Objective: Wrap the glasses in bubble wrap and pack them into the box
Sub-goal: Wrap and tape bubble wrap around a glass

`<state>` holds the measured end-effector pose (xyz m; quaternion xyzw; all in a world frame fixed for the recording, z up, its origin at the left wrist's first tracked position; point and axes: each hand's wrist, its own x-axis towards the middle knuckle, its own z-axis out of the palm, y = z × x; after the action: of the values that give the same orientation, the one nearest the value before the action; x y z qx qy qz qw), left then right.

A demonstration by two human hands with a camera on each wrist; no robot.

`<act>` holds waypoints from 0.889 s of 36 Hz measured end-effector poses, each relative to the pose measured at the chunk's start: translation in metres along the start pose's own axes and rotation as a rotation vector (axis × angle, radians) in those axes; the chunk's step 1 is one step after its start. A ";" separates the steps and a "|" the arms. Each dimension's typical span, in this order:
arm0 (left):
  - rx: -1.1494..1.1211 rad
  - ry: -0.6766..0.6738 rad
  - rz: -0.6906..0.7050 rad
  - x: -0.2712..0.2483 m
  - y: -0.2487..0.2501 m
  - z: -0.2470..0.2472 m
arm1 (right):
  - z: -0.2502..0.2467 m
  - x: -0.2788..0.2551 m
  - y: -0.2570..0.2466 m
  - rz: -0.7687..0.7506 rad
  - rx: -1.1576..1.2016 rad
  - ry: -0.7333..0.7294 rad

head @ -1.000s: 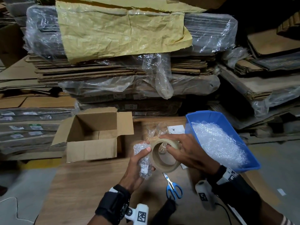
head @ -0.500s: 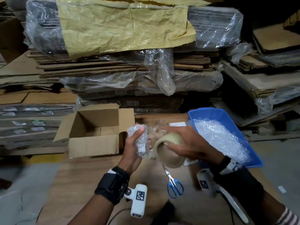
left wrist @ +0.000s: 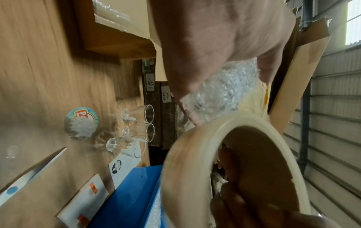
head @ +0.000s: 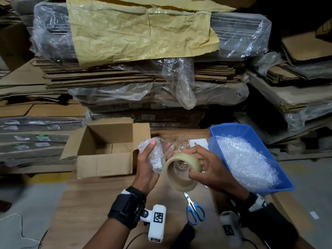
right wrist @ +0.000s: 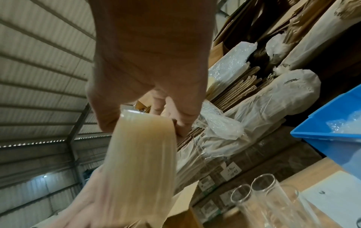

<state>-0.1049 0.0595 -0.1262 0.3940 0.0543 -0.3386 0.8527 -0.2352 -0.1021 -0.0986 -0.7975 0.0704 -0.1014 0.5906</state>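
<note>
The cardboard box (head: pixel 106 150) sits open at the left of the table, and its floor looks bare, so nothing seems packed yet. One glass (head: pixel 154 155) is already in bubble wrap; the left hand (head: pixel 147 164) curls round it, thumb on top, above the table just right of the box. The right hand (head: pixel 210 168) pinches a roll of tape (head: pixel 181 171) touching that bundle, probably to seal it. Three bare glasses (left wrist: pixel 136 128) wait on the table beyond, near the blue bin (head: pixel 233 130) of spare wrap
</note>
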 end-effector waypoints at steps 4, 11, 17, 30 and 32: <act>-0.037 0.006 0.025 0.000 0.002 0.009 | -0.001 0.001 0.003 -0.105 -0.219 -0.078; -0.016 -0.044 -0.005 -0.004 -0.003 0.018 | 0.000 0.011 -0.008 -0.033 -0.172 -0.246; -0.001 -0.027 0.038 -0.002 -0.002 0.012 | 0.004 0.016 -0.005 0.001 -0.194 -0.314; 0.177 -0.018 0.249 -0.011 0.005 0.012 | 0.029 0.010 -0.005 -0.181 -0.309 -0.081; 0.231 0.004 0.265 -0.010 0.004 0.011 | 0.032 0.010 -0.006 -0.166 -0.340 -0.025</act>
<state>-0.1119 0.0589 -0.1122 0.4940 -0.0357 -0.2263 0.8387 -0.2176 -0.0729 -0.1012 -0.8902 0.0133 -0.1264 0.4376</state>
